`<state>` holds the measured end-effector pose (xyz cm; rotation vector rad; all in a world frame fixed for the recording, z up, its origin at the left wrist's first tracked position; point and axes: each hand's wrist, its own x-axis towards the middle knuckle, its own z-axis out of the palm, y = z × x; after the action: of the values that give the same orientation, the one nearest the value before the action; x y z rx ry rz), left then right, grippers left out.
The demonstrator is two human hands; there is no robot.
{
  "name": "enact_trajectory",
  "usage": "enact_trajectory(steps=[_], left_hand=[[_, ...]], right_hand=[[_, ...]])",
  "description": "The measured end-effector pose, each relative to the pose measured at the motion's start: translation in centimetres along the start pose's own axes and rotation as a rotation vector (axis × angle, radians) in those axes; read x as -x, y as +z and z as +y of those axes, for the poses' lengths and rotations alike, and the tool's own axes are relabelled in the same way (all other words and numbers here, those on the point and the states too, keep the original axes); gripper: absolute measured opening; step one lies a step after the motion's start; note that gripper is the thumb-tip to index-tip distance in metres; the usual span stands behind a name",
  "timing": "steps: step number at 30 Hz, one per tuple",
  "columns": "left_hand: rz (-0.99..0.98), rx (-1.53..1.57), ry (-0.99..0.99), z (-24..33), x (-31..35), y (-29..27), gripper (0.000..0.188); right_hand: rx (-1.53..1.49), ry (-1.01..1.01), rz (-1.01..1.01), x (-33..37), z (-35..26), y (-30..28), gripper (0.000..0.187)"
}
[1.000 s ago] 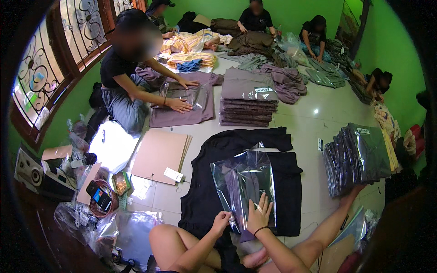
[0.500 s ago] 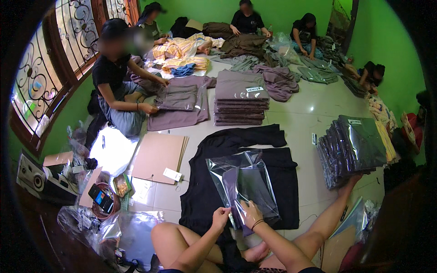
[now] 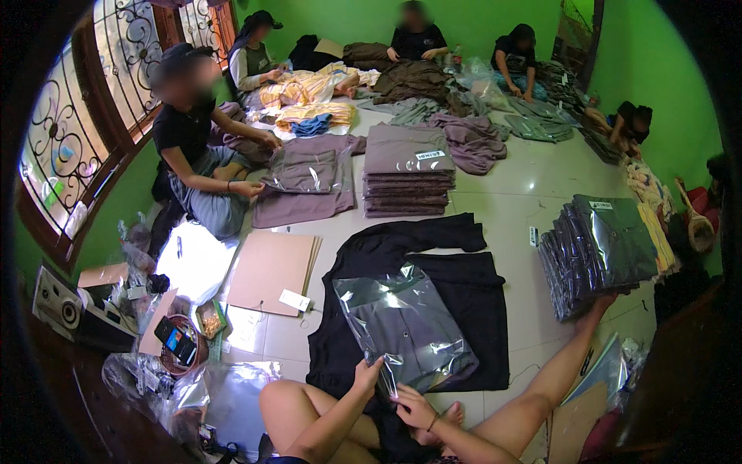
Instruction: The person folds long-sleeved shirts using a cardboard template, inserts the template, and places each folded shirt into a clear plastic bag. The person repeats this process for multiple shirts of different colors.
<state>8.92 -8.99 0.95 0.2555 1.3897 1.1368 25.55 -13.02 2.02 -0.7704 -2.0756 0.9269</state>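
While the left hand (image 3: 368, 377) pinches the near edge of a clear bag (image 3: 353, 300) and the half-curled right hand (image 3: 416, 407) grips it alongside, apparently to steady it, the grey garment (image 3: 411, 332) inside lies just beyond them, over a black garment (image 3: 485, 298).

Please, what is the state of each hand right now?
Left hand: closed, pinching the clear bag.
Right hand: at the bag's near edge; grip cannot be told.
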Motion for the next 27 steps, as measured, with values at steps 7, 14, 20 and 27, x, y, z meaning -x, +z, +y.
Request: enact_trajectory(steps=[7,14,20,27], left_hand=[[0.026,-0.045,0.101,1.9,-2.8,-3.2,0.052],[-0.042,-0.209,0.068,0.1,-5.4,-5.6,0.032],[-0.277,0.234,-0.225,3.0,-5.5,-7.9,0.023],[-0.275,0.017,-0.335,2.5,-4.8,-8.0,0.018]], right_hand=[[0.372,0.352,0.575,-0.9,1.6,-6.9,0.024],[0.358,1.005,-0.094,-3.1,10.8,-9.8,0.027],[-0.980,1.042,0.021,-2.1,8.7,-9.6,0.023],[-0.900,1.355,0.130,-0.5,7.8,-9.8,0.021]])
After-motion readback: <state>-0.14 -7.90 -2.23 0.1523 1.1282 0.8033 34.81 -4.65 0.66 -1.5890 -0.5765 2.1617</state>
